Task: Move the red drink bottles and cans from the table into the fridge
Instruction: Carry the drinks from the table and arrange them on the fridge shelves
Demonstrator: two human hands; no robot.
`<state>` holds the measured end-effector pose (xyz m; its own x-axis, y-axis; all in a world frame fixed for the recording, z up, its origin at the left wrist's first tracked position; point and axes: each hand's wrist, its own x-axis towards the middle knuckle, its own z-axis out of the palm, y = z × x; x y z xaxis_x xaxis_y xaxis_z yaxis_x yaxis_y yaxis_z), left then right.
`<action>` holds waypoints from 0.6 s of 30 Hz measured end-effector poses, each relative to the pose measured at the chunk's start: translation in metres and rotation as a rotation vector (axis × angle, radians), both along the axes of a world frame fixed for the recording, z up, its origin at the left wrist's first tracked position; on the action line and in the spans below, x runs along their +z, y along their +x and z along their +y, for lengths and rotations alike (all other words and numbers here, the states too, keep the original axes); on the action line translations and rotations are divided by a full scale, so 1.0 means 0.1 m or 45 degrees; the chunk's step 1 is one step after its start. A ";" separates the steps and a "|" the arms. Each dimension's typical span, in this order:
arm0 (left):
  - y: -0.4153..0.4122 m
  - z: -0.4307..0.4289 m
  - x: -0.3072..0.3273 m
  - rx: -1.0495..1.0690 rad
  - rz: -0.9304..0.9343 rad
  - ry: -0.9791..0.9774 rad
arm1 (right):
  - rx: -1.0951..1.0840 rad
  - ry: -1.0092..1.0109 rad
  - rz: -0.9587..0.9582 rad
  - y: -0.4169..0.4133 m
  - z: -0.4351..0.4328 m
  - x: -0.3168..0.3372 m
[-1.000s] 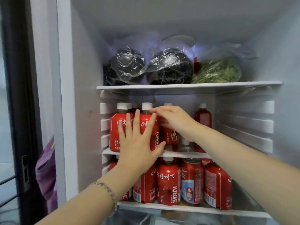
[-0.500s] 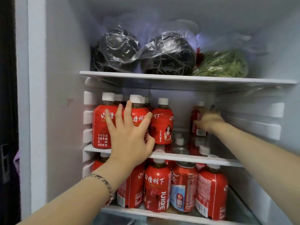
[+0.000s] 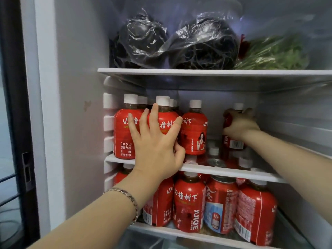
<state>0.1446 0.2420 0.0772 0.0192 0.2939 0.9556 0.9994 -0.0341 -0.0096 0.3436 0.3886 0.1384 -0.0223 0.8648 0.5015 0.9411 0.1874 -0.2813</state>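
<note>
Inside the open fridge, red drink bottles with white caps stand in rows on the middle shelf (image 3: 224,170). My left hand (image 3: 156,141) lies flat with fingers spread against the two front left bottles (image 3: 124,133). A third bottle (image 3: 194,130) stands just right of it. At the shelf's right rear, my right hand (image 3: 239,124) is closed around a lone red bottle (image 3: 231,142), hiding its upper label. On the lower shelf (image 3: 179,232) more red bottles (image 3: 188,202) and a red can (image 3: 220,203) stand packed together.
The top shelf (image 3: 197,71) carries two dark bundles in clear plastic (image 3: 203,44) and a bag of green vegetables (image 3: 274,54). The fridge's left inner wall (image 3: 79,105) is close to the bottles. Open shelf space lies between the third bottle and the right one.
My right hand left the middle bottles, went to the right rear of the shelf and took hold of the lone bottle there. The left hand stayed on the front bottles. The view moved closer.
</note>
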 end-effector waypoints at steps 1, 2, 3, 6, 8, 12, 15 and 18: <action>0.00 0.00 0.00 -0.003 0.001 0.000 | 0.020 -0.010 0.059 -0.03 -0.11 0.00; 0.00 -0.01 0.00 -0.002 -0.005 -0.005 | 0.053 -0.011 0.107 -0.07 -0.23 0.00; 0.00 0.00 0.01 -0.001 -0.009 -0.007 | 0.096 -0.005 0.147 -0.13 -0.36 0.00; 0.00 -0.03 0.00 -0.012 -0.026 -0.042 | 0.260 0.145 0.258 -0.27 -0.78 -0.10; 0.01 -0.06 -0.01 -0.019 -0.030 -0.067 | 0.370 0.330 0.335 -0.33 -1.05 -0.23; -0.03 -0.10 -0.01 -0.090 -0.043 -0.108 | 0.695 0.433 0.585 -0.43 -1.31 -0.38; -0.08 -0.14 -0.05 -0.179 -0.211 -0.072 | 0.806 0.264 0.680 -0.58 -1.30 -0.40; -0.13 -0.18 -0.13 -0.150 -0.469 -0.062 | 0.828 0.195 0.793 -0.72 -1.28 -0.40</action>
<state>0.1313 0.2244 0.0646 -0.2867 0.3553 0.8897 0.9247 -0.1402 0.3540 0.2713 0.2604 0.0987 -0.1689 0.6997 0.6942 0.3237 0.7046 -0.6315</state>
